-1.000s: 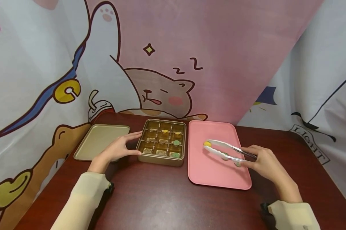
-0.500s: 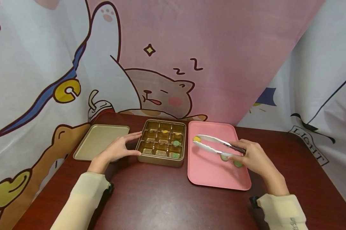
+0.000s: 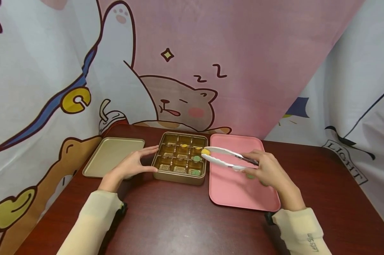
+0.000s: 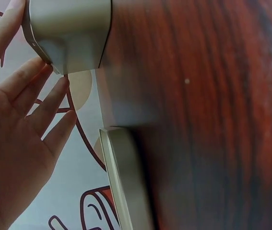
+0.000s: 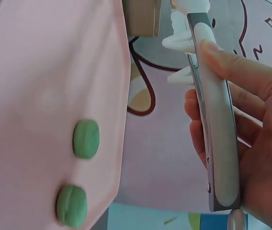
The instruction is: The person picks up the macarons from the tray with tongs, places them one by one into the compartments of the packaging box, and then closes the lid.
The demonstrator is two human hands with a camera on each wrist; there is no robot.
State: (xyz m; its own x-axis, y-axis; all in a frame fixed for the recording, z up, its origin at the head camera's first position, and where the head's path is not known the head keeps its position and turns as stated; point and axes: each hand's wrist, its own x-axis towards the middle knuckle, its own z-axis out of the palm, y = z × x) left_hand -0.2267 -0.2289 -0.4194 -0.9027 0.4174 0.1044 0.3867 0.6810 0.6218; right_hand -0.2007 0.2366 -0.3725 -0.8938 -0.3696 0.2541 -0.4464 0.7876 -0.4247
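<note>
My right hand (image 3: 266, 168) grips tongs (image 3: 222, 163) with white scalloped ends. A yellow macaron (image 3: 205, 152) sits between the tong tips, over the right rim of a gold square tin (image 3: 179, 178). Inside the tin is a divided gold insert with two yellow macarons (image 3: 184, 145) toward the back and two green macarons (image 3: 196, 158) along the right side. My left hand (image 3: 133, 164) rests against the tin's left side, thumb near the front corner and fingers extended farther back. In the right wrist view, two green macarons (image 5: 86, 139) stand on the pink tray (image 5: 35, 96).
A flat gold lid (image 3: 110, 156) lies left of the tin on the dark reddish wooden table (image 3: 179, 219). The pink tray adjoins the tin's right side. Printed cloth (image 3: 268, 63) hangs behind and at both sides.
My right hand has moved left with the tongs and yellow macaron, from above the pink tray to the tin's right edge. My left hand has stayed against the tin.
</note>
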